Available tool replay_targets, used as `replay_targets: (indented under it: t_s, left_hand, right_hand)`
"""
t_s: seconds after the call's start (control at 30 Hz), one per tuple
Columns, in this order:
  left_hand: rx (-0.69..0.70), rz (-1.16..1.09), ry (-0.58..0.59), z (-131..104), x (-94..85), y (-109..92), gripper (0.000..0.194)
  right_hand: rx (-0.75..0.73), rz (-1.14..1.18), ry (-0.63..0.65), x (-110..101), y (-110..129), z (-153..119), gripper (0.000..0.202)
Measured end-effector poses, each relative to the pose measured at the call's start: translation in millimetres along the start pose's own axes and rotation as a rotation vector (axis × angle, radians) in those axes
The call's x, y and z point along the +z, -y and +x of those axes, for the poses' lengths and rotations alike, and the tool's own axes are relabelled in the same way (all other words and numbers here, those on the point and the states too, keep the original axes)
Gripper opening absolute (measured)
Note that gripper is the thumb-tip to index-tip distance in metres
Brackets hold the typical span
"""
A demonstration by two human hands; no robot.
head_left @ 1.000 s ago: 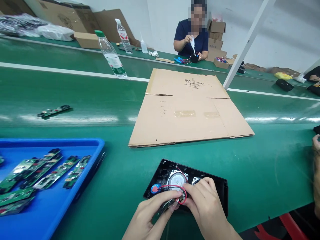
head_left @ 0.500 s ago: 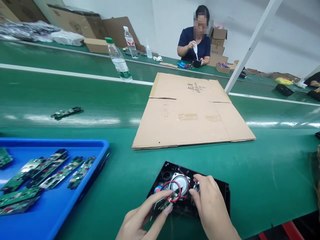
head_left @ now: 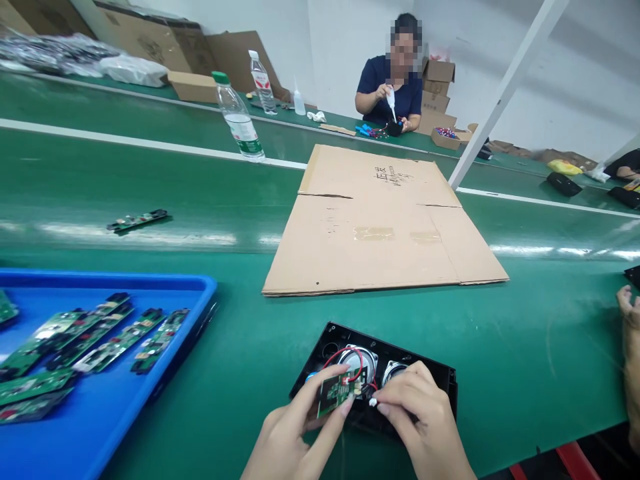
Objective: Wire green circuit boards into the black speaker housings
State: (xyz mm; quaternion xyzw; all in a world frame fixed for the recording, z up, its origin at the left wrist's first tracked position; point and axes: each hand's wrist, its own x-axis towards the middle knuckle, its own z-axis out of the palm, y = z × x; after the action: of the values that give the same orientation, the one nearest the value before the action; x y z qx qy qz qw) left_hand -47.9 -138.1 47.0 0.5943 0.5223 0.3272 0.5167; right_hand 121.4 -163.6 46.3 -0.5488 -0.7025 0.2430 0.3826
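A black speaker housing lies on the green table, with two round speakers inside; the left speaker has red wires by it. Over the housing's left part, my left hand grips a green circuit board between thumb and fingers. A red wire runs to a plug on that board. My right hand pinches a small white connector just right of the board, apart from it. The right speaker is partly hidden behind my right hand.
At left, a blue tray holds several circuit boards; another board lies beyond it. Flat cardboard is ahead, a water bottle behind it to the left. Another person's hand shows at the right edge. A person sits opposite.
My left hand has tilted the board so its green face shows. My right hand has moved down and left from the right speaker and now pinches the white connector. Another person's hand has appeared at right.
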Motion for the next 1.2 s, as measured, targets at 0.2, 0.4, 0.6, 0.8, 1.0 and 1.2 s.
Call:
replay_targets:
  t_s: [0.2,0.4,0.6,0.8,1.0,1.2]
  left_hand:
    - [-0.017,-0.004,0.034,3.3,8.2,-2.8,0.026]
    - [0.002,0.06,0.086,7.9,8.2,-1.2,0.029]
    - [0.186,0.229,0.065,7.4,12.3,0.7,0.028]
    - [0.361,0.346,0.03,3.8,11.3,-3.2,0.027]
    - [0.41,0.316,0.076,7.2,2.0,-13.6,0.024]
    - [0.384,0.257,0.053,6.6,4.9,-8.8,0.024]
  right_hand:
    - [-0.088,-0.178,-0.11,10.8,-0.7,-1.7,0.016]
    - [-0.132,-0.269,-0.138,13.3,-3.4,-1.9,0.018]
    - [-0.289,-0.446,-0.144,12.4,-1.4,2.1,0.023]
    - [-0.232,-0.421,-0.157,13.7,-6.4,-0.7,0.019]
    - [-0.104,-0.348,-0.012,12.8,-14.8,-2.8,0.026]
    - [-0.15,-0.434,0.05,8.8,-12.6,1.3,0.022]
